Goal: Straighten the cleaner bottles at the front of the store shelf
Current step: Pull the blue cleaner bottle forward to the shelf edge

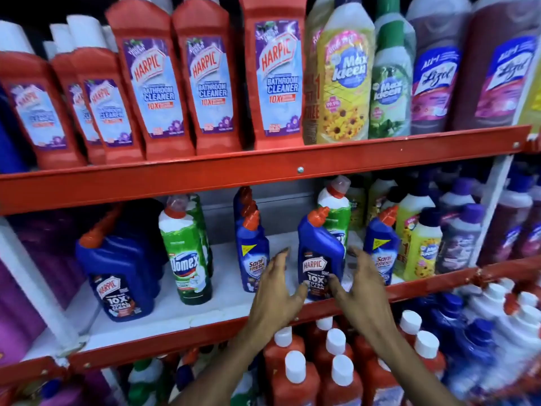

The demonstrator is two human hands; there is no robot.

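A blue Harpic bottle [320, 247] with a red cap stands at the front of the middle shelf [175, 332], leaning slightly left. My left hand [275, 291] is at its left side and my right hand [361, 288] at its right, fingers spread. Both thumbs touch the lower front of the bottle, but neither hand is closed around it. A blue Sani Fresh bottle [251, 253] stands just left of my left hand, and another Sani Fresh bottle [380, 247] just right of my right hand. Further left are a green Domex bottle [187, 259] and a larger blue Harpic bottle [117, 273].
Red Harpic bathroom cleaner bottles [210, 83] and Max Kleen and Lizol bottles fill the upper shelf. Below my forearms, red bottles with white caps [295, 376] crowd the lower shelf. Yellow and purple bottles [421, 247] stand at the right of the middle shelf. White shelf floor shows between the front bottles.
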